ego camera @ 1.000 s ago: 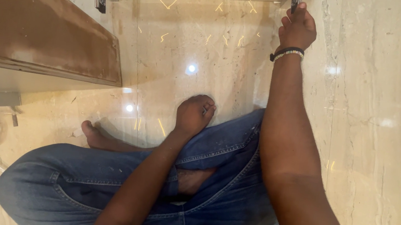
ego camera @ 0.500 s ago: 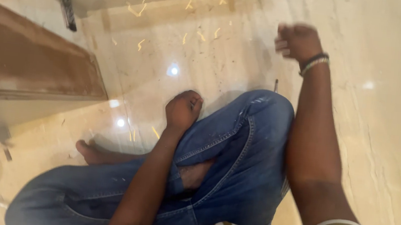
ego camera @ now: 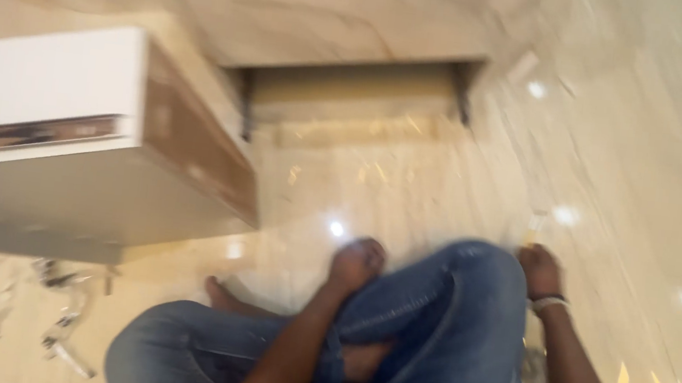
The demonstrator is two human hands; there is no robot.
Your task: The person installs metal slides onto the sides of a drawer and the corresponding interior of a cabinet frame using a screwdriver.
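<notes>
Polished marble floor (ego camera: 632,190), cream with pale veins, glossy, ceiling lights mirrored in it. Slippery by the look; anything set on it will likely slide.

White cabinet panel (ego camera: 66,126) with a brown inner face, upper left of the raised knee (ego camera: 448,306), lying at a tilt. Large, flat and stiff; judged heavy for one hand. Best taken by its long edges, one hand near each end, not by the thin brown face. Frame is blurred, so edge detail cannot be read.

Low recess (ego camera: 352,90) under a marble slab, straight ahead beyond the knee, with a dark bracket at each side. Dim tan interior; contents cannot be told.

Person sits on the floor in blue jeans, the knee up in mid-frame, a bare foot (ego camera: 218,293) showing left of the knee.

Left hand (ego camera: 357,263) rests on the near side of the knee, just left of its top. Fingers curled in to a loose fist; grip closed on nothing that shows.

Right hand (ego camera: 539,270) sits just right of the knee, low to the floor, a band on the wrist. Fingers bent; whether the grip holds anything, cannot tell, too blurred.

Scatter of small metal fittings (ego camera: 57,313), far left of the knee, below the panel, lying on the floor. Light, hard, small; pinch each between thumb and forefinger. Likely to skate on the polish if nudged.
</notes>
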